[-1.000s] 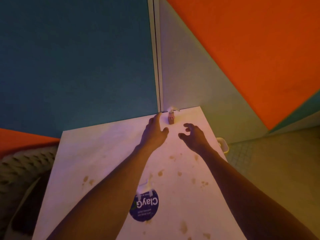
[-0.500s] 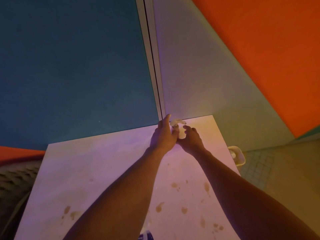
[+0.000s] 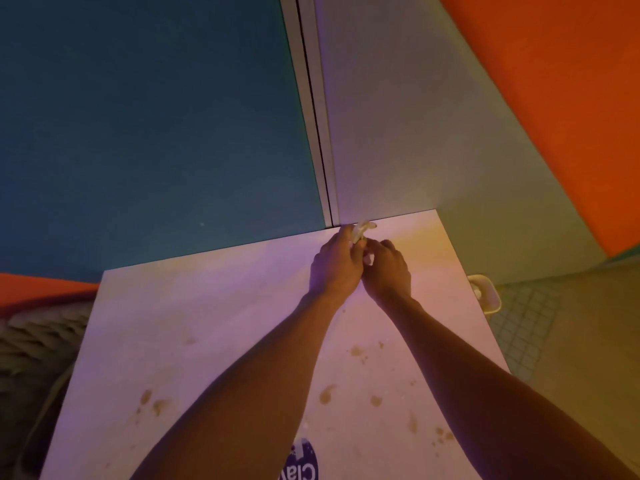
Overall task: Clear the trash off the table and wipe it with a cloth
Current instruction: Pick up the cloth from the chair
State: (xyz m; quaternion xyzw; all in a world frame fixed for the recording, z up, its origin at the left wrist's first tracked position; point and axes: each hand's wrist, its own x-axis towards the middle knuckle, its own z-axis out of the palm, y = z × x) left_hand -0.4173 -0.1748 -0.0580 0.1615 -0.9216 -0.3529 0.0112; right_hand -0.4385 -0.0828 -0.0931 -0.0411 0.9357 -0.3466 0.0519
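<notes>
Both hands, left hand [image 3: 335,265] and right hand [image 3: 387,271], have closed their fingers on the small pale crumpled scrap [image 3: 362,230] at the far edge of the stained white counter [image 3: 194,306], starting the clearing.

One table [image 3: 214,323] carries about a dozen brown stains [image 3: 327,393], one blue round label [image 3: 304,462], one crumpled scrap [image 3: 362,228], two hands; one small tub [image 3: 486,294] beside it.

1. Dim overall, strong colour cast: purple-pink on table [image 3: 214,306] left of the grip, yellow-green to its right.
2. Forearms near-silhouette below the grip.
3. Wide-angle bend at edges; slightly soft, grainy.
</notes>
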